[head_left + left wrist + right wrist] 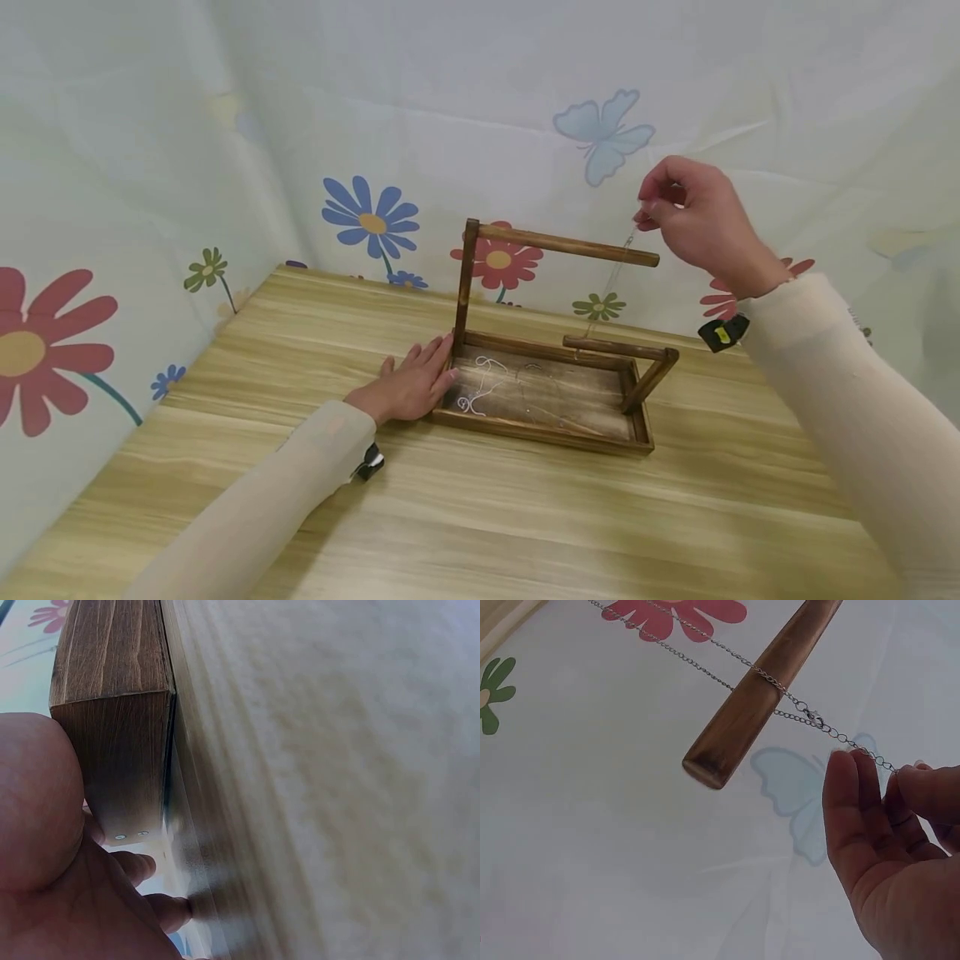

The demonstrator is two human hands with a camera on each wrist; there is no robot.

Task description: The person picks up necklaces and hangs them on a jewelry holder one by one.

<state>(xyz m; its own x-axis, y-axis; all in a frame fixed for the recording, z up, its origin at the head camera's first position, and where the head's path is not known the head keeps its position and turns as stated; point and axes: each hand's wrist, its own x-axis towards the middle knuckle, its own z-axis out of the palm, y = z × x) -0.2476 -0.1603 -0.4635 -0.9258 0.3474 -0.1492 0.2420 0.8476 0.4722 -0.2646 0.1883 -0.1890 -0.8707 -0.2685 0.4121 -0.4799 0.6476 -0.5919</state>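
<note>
My right hand [697,221] is raised at the right, pinching the end of a thin silver necklace [842,738] between thumb and fingertips. Near its clasp [814,716], the chain's two strands pass either side of the upper wooden bar [754,709], one in front and one behind. In the head view the strands slant down toward the lower bar [622,346]. Both bars belong to a brown wooden jewelry stand [540,433] with a tray base. My left hand [408,383] lies with fingers extended against the tray's left end, touching the table and the wood.
Inside the tray lie a white-silver chain [480,383] and other fine chains. The stand sits on a light wood-grain table [480,517]. Behind it hangs a pale curtain [450,100] printed with flowers and a butterfly.
</note>
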